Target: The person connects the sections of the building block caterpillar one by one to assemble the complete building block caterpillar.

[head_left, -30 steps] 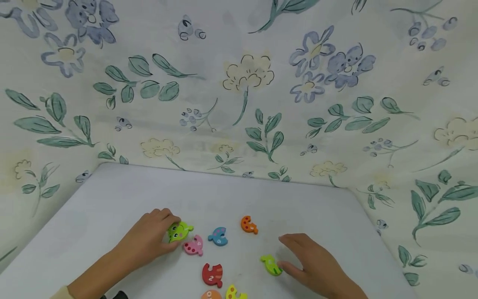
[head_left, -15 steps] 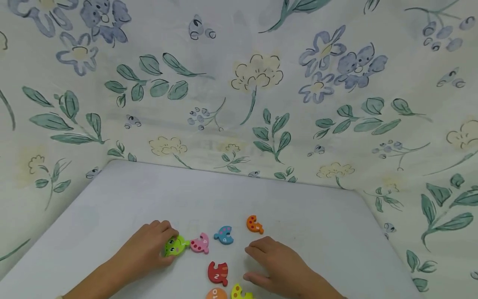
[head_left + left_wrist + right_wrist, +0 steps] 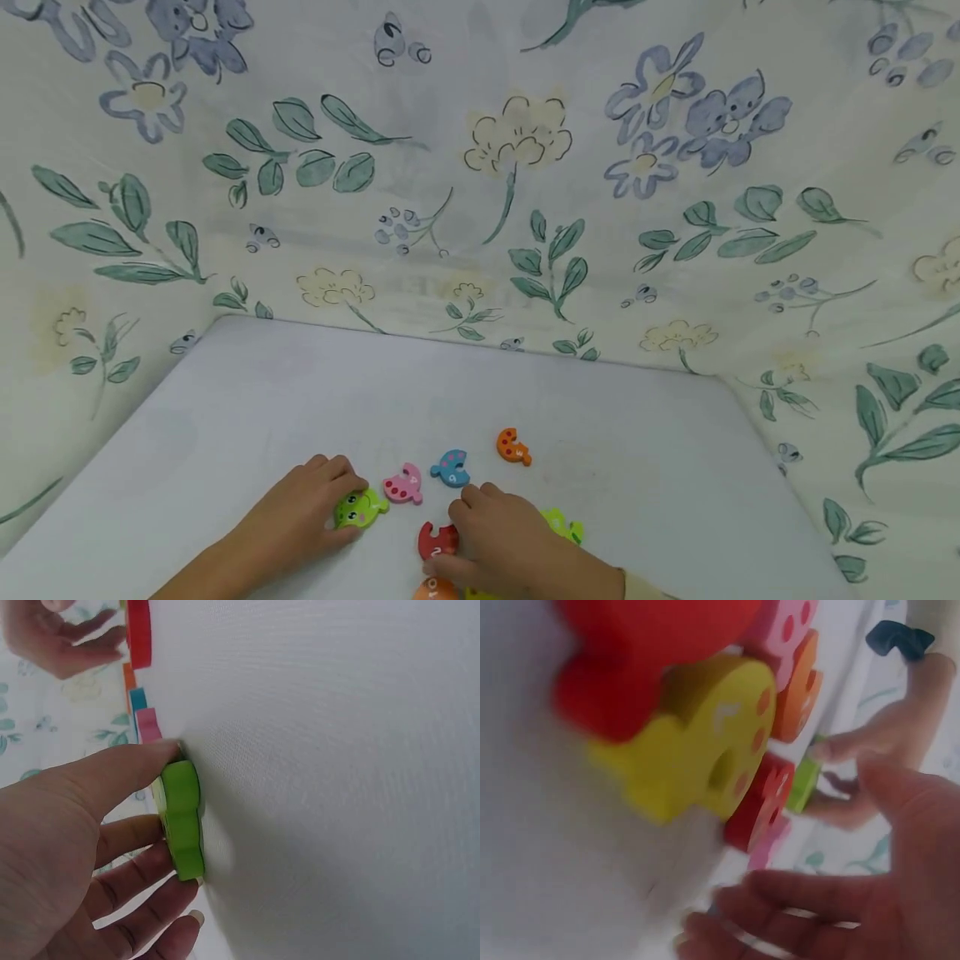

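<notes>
My left hand pinches a green puzzle piece with a smiling face flat on the white table. In the left wrist view, thumb and fingertips hold the scalloped edge of that green piece. My right hand hovers at a red piece marked 2, fingers loosely bent. A gap shows between the right hand and the red piece in the right wrist view. Below it sit an orange piece marked 10 and a yellow piece, partly covered by the hand.
A pink piece, a blue piece and an orange piece lie beyond the hands. Another green piece shows behind the right hand. Floral fabric stands around the table's far and side edges.
My right hand has moved left, from beside the second green piece to the red one. The left hand has drawn the smiling green piece nearer me, apart from the pink piece.
</notes>
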Tool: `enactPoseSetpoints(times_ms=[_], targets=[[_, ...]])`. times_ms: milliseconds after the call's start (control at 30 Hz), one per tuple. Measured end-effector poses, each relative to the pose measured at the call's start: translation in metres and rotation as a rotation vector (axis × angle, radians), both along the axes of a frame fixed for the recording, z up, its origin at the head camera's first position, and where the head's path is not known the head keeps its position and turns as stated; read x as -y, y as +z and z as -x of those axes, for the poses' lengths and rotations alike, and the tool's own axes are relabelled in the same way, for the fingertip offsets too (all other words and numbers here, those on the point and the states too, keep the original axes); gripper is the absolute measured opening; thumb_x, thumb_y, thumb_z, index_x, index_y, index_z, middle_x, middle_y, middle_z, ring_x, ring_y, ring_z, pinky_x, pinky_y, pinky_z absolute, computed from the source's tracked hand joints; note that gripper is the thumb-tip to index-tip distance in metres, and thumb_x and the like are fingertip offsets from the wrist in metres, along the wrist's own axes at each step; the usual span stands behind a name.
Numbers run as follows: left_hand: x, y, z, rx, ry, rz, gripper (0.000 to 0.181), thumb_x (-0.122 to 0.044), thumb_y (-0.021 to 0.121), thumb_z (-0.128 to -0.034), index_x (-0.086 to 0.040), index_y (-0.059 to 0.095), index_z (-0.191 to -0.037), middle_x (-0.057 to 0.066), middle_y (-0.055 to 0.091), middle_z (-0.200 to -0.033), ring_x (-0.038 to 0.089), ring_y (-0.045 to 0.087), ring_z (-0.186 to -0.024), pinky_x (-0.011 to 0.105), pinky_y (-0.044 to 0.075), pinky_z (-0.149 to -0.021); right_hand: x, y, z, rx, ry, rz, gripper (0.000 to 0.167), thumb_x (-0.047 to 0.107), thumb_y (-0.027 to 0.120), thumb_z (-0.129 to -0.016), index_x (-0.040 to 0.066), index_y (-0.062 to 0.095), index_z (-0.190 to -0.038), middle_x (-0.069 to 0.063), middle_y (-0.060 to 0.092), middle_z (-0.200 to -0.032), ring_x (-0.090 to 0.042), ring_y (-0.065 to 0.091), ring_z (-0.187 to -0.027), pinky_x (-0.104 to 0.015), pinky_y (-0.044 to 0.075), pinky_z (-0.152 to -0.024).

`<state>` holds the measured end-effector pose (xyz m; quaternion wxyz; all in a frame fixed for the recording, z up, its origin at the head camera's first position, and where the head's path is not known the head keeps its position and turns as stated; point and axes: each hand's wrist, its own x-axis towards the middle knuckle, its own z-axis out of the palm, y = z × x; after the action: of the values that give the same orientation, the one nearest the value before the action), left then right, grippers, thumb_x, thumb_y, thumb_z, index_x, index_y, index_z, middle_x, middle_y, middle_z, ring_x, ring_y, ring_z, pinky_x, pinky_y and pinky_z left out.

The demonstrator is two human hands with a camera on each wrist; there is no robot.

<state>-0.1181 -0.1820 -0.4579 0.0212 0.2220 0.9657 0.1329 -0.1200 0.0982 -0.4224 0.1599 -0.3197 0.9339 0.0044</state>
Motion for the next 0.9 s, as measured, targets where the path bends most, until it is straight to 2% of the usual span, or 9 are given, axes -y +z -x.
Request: enactPoseSetpoints(times_ms=[133, 300, 467, 600, 700, 800, 900], targets=[[-0.005, 0.001, -0.005, 0.072, 0.003, -0.024, 0.050, -0.046, 0.093, -0.0753, -0.019, 0.077, -0.115, -0.010, 0.059, -0.107, 0.013, 0.051, -0.096, 0.035, 0.058, -0.085, 0.019, -0.009, -0.001, 0.027, -0.109, -0.064, 0.069, 0.082, 0.061, -0.086, 0.017, 0.069, -0.105, 0.005, 0.055, -0.089, -0.014, 0.050, -0.084, -0.030, 0.050, -0.064], [-0.015, 0.000, -0.011, 0.143, -0.016, -0.044, 0.051, -0.051, 0.092, -0.0746, -0.022, 0.078, -0.114, -0.012, 0.058, -0.105, 0.013, 0.051, -0.098, 0.036, 0.059, -0.089, 0.029, -0.015, -0.001, 0.037, -0.167, -0.091, 0.071, 0.079, 0.067, -0.083, 0.014, 0.067, -0.112, 0.001, 0.056, -0.089, -0.016, 0.050, -0.082, -0.031, 0.052, -0.065], [-0.017, -0.003, -0.019, 0.135, -0.037, -0.064, 0.051, -0.050, 0.091, -0.0758, -0.022, 0.078, -0.116, -0.013, 0.057, -0.104, 0.012, 0.050, -0.099, 0.033, 0.058, -0.088, 0.025, -0.016, -0.002, 0.040, -0.119, -0.041, 0.056, 0.063, 0.076, -0.087, 0.014, 0.064, -0.112, 0.004, 0.053, -0.092, -0.013, 0.047, -0.083, -0.027, 0.049, -0.065], [-0.017, -0.007, -0.023, 0.106, -0.047, -0.126, 0.048, -0.044, 0.091, -0.0780, -0.020, 0.078, -0.117, -0.014, 0.056, -0.106, 0.010, 0.047, -0.097, 0.028, 0.056, -0.084, 0.017, -0.015, -0.001, 0.005, -0.045, 0.003, 0.051, 0.045, 0.084, -0.085, 0.018, 0.060, -0.121, 0.006, 0.054, -0.105, -0.012, 0.047, -0.093, -0.024, 0.051, -0.071], [-0.020, -0.007, -0.023, 0.092, -0.045, -0.161, 0.048, -0.043, 0.091, -0.0789, -0.021, 0.078, -0.119, -0.015, 0.056, -0.107, 0.009, 0.045, -0.097, 0.026, 0.055, -0.083, 0.014, -0.015, 0.001, -0.014, -0.039, 0.013, 0.061, 0.051, 0.085, -0.084, 0.018, 0.060, -0.129, 0.006, 0.055, -0.115, -0.013, 0.047, -0.099, -0.025, 0.054, -0.079], [-0.022, -0.008, -0.022, 0.091, -0.036, -0.190, 0.049, -0.045, 0.092, -0.0782, -0.022, 0.078, -0.119, -0.016, 0.056, -0.108, 0.009, 0.045, -0.098, 0.025, 0.055, -0.083, 0.013, -0.017, 0.003, -0.010, -0.052, 0.025, 0.063, 0.060, 0.082, -0.084, 0.019, 0.063, -0.128, 0.006, 0.055, -0.112, -0.012, 0.047, -0.098, -0.024, 0.054, -0.078], [-0.024, -0.009, -0.022, 0.095, -0.028, -0.216, 0.049, -0.045, 0.092, -0.0774, -0.022, 0.078, -0.118, -0.016, 0.056, -0.108, 0.010, 0.045, -0.099, 0.025, 0.055, -0.083, 0.011, -0.016, 0.005, 0.006, -0.062, 0.068, 0.057, 0.056, 0.083, -0.085, 0.021, 0.065, -0.125, 0.009, 0.055, -0.107, -0.009, 0.046, -0.094, -0.022, 0.053, -0.075]])
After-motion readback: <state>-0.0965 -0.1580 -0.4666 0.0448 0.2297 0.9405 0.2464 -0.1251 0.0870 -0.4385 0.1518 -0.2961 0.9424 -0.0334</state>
